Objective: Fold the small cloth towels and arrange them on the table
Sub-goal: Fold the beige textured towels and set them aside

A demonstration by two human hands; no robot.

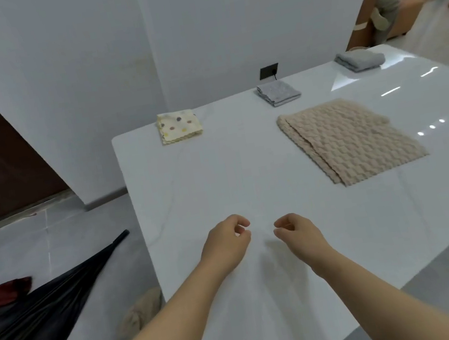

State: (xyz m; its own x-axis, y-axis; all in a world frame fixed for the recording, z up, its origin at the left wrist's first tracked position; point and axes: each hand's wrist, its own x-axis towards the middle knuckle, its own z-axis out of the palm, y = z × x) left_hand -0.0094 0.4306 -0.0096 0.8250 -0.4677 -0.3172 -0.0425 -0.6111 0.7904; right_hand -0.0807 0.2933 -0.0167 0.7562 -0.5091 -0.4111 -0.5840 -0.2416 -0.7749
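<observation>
A big white table fills the room's middle. Its top is shiny. Four cloths lie on it. A spotty cloth sits folded near the far left corner. A small gray cloth sits folded along the far edge. A thick gray towel sits folded at the far right. A big tan towel lies closer, folded in half.
</observation>
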